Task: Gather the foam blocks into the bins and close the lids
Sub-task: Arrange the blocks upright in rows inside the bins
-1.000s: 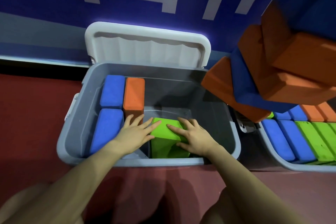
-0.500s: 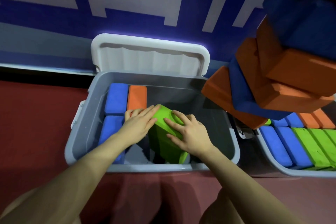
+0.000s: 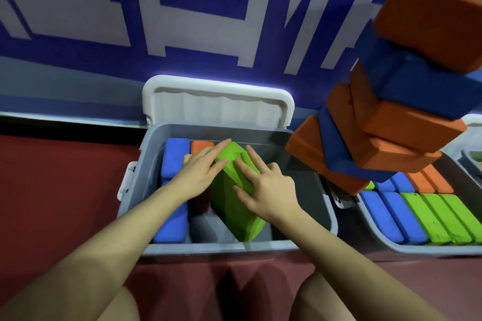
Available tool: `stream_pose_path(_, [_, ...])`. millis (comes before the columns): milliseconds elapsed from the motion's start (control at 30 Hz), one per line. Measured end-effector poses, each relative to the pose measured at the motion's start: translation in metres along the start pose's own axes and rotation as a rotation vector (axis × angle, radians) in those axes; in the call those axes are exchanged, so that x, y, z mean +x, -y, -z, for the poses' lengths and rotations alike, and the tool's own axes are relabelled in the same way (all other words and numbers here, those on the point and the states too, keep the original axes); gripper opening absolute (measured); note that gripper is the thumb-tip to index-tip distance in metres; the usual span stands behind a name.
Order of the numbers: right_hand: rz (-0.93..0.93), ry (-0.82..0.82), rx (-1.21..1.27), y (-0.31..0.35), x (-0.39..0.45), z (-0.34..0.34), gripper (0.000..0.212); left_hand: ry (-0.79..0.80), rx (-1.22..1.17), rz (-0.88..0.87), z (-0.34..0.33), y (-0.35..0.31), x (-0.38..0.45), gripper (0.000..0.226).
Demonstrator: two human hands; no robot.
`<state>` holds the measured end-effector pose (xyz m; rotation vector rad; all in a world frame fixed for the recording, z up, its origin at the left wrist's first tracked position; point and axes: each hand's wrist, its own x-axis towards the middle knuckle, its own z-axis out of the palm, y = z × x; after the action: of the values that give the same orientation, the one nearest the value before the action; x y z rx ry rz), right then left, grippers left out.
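Head view: both hands, left point(image 3: 200, 172) and right point(image 3: 266, 185), apparently flat-fingered, press the tilted green block point(image 3: 234, 203).

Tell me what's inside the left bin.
In the left bin: two blue blocks, an orange block, and a tilted green block under both hands. The floor beneath is partly hidden.

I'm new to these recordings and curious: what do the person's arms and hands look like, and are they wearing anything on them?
Both arms are bare from the bottom of the picture to the fingertips: no sleeves, gloves, watch, bracelet or rings show on the left hand or the right hand. The forearms look slim, the fingers long. No markings or cables are visible. Bare knees show at the bottom edge.
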<state>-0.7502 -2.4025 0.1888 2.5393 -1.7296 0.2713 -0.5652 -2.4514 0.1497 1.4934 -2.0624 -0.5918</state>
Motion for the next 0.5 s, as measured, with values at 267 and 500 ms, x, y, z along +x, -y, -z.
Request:
stream_pose_path(267, [-0.016,0.169,0.015,0.041,0.016,0.026,0.069,0.092,0.011,-0.073,0.045,0.014,-0.001,0.075])
stream_pose_path(500, [-0.1,0.194,0.057,0.064,0.007,0.001,0.066,0.056,-0.111,0.016,0.033,0.029,-0.015,0.053])
